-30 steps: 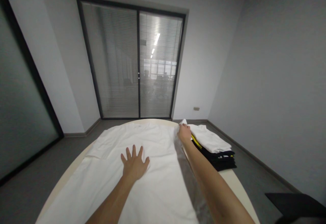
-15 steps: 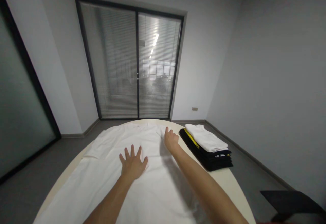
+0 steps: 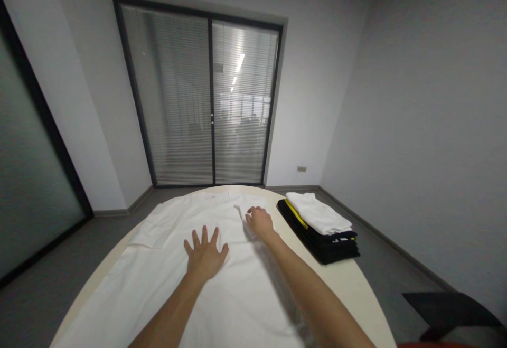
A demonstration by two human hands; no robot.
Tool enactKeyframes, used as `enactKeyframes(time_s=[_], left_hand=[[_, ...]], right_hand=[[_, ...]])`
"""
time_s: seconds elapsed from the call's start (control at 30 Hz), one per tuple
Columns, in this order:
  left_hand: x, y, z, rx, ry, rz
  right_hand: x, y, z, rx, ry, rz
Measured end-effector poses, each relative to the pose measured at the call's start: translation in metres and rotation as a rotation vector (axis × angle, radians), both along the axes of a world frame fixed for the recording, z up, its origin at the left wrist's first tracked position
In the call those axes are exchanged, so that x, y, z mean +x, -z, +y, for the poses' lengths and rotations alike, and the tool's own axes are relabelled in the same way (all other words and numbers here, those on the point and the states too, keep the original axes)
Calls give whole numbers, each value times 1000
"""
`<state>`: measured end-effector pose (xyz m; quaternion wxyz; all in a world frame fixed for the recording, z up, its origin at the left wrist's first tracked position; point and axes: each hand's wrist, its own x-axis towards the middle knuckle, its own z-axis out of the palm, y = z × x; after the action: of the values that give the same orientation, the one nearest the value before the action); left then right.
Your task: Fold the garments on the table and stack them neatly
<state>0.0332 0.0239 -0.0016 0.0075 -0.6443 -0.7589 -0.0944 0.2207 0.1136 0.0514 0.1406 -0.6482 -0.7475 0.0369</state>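
Note:
A white T-shirt (image 3: 158, 269) lies spread over the table, one sleeve reaching out at the far left. My left hand (image 3: 206, 255) rests flat on its middle, fingers spread wide. Toward the shirt's far right side, my right hand (image 3: 260, 222) is closed, its curled fingers gripping the fabric. A small raised fold of white cloth shows just left of those fingertips. The thumb and the exact grip point are partly hidden.
The round cream table (image 3: 356, 295) ends in a curved edge. On its right stands a stack of folded black clothes (image 3: 317, 245) with a yellow strip and a folded white garment (image 3: 319, 213) on top. A dark chair (image 3: 455, 308) is at the lower right.
My right hand has moved slightly left and nearer to me, and the cloth by its fingers has shifted left with it. My left hand keeps its place on the shirt.

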Motion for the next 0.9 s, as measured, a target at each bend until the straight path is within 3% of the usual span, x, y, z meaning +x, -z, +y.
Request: enactKeyframes(time_s=[0.17, 0.33, 0.5, 0.77, 0.9], left_hand=[[0, 0, -1, -3, 3, -8], [0, -1, -1, 6, 2, -3], [0, 0, 1, 1, 1, -8], [0, -2, 1, -9, 1, -16], [1, -4, 0, -8, 10, -9]], right_hand=[[7, 19, -4, -3, -39, -27], [-3, 19, 5, 3, 62, -13], [-21, 22, 18, 38, -58, 36], [-29, 29, 37, 2, 248, 222], [-24, 23, 46, 34, 279, 309]])
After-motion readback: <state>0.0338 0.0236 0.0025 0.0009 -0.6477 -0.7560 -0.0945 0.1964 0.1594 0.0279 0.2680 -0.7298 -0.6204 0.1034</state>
